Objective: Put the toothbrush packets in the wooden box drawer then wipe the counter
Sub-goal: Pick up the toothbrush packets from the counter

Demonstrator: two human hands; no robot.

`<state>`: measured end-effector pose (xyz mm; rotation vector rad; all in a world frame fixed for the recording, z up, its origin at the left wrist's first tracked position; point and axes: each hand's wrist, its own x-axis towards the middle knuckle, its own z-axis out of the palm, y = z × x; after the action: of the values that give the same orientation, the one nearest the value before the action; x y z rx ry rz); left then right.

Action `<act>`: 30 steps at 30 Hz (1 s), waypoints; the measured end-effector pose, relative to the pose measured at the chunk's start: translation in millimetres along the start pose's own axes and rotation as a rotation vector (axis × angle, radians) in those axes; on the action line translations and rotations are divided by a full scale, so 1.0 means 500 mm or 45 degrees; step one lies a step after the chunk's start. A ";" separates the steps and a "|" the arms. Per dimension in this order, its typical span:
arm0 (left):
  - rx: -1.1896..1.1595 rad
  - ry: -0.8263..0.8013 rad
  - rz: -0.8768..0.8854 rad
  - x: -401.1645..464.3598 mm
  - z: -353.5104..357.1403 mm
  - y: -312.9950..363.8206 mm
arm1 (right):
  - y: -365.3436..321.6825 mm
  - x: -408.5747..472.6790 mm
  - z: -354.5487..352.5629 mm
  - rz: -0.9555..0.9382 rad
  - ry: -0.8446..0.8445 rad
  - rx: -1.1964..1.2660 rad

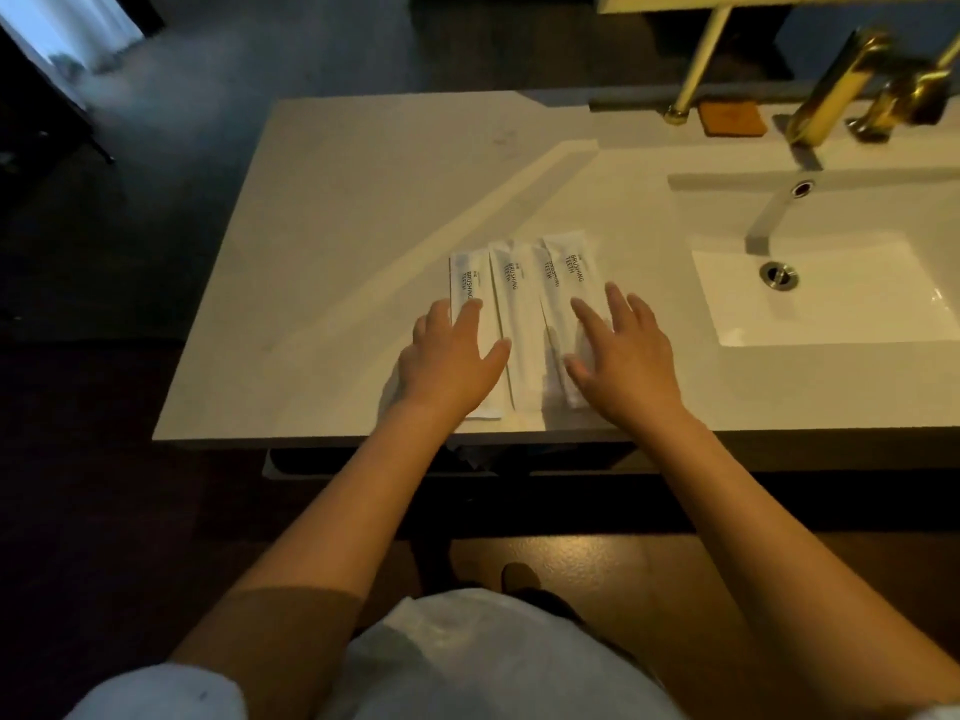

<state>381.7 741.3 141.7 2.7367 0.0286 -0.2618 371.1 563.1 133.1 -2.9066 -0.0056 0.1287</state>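
Dimly lit, the white counter (pixel 363 210) holds toothbrush packets (pixel 519 304) under both flat, spread hands.

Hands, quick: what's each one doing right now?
Left hand: open, flat on the toothbrush packets, gripping nothing.
Right hand: open, fingers spread over the packets, gripping nothing.

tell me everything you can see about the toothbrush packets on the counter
The toothbrush packets are long, slim white sachets, seemingly paper or matte plastic, printed "BRUSHING TEETH" in dark letters. At least three lie flat, side by side and overlapping, lengthwise toward the person, near the front edge of the pale counter, left of the sink. The left hand rests open over the leftmost ones; the right hand lies open on the rightmost. All look sealed.
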 end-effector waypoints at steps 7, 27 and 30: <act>0.164 -0.137 -0.063 0.018 0.064 0.041 | 0.004 0.029 0.055 -0.004 -0.160 -0.076; -0.520 -0.013 -0.433 0.050 0.034 0.013 | 0.029 0.061 0.018 0.399 0.032 0.485; -0.667 -0.076 -0.455 0.050 0.038 0.034 | 0.014 0.063 0.014 0.449 -0.049 0.575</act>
<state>403.6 718.1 126.3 2.1864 0.5000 -0.3732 401.7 558.4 122.1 -2.4273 0.4673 0.2143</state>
